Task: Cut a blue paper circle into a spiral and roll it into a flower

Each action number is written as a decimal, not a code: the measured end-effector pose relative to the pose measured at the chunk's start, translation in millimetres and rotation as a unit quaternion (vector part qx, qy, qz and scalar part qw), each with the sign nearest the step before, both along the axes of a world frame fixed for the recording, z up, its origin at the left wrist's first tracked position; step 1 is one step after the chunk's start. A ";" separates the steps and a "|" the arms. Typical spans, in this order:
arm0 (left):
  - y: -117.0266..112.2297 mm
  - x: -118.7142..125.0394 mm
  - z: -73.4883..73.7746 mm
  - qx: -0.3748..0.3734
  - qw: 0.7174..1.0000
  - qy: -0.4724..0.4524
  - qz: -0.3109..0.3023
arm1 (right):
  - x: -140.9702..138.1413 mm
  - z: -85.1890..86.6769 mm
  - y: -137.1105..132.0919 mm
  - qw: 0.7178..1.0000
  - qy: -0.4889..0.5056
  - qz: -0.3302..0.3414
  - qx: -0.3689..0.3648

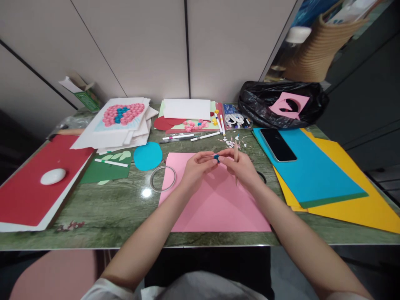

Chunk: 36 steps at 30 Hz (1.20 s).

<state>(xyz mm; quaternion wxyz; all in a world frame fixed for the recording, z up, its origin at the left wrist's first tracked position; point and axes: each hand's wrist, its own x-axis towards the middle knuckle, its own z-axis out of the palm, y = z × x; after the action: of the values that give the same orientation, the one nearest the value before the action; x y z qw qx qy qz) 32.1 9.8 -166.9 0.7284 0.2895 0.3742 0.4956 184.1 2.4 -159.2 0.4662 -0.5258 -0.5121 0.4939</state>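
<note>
Over a pink paper sheet (pixel 215 204), both hands meet at a small blue paper rosette (pixel 216 158). My left hand (pixel 200 166) pinches it between thumb and fingertips. From the other side my right hand (pixel 239 164) grips the same rosette, and a thin wooden stick (pixel 236 150) is held upright between its fingers. A metal ring (pixel 163 179) lies by the sheet's left edge, near my left wrist. Beyond it is a blue paper circle (pixel 148 156). Small paper scraps (pixel 233 142) are scattered behind my right hand.
White sheets carry a pink and blue rosette picture (pixel 123 115). Loose pink rosettes (pixel 195 125) and markers (pixel 178 136) lie at the back. A phone (pixel 278 144) rests on blue paper (pixel 315 171) at right, before a black plastic bag (pixel 256 104). Red paper (pixel 28 200) holds a white mouse (pixel 53 176).
</note>
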 end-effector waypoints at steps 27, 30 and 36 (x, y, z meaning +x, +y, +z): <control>-1.7 0.9 -0.6 0.010 0.997 0.072 0.001 | -0.3 -4.2 2.8 0.993 -0.105 0.021 0.054; -2.0 1.1 -0.5 0.013 0.997 0.075 0.004 | -1.0 -4.1 2.4 0.993 -0.104 0.015 0.050; -2.6 1.2 1.8 -0.011 0.999 0.051 -0.016 | 1.3 -5.7 2.9 0.998 -0.056 0.036 -0.003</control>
<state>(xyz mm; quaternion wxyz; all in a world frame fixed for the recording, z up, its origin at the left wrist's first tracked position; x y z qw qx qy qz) 33.3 7.2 -165.1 0.7195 0.3123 0.4111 0.4645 185.3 5.3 -165.0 0.4170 -0.5350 -0.5544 0.4822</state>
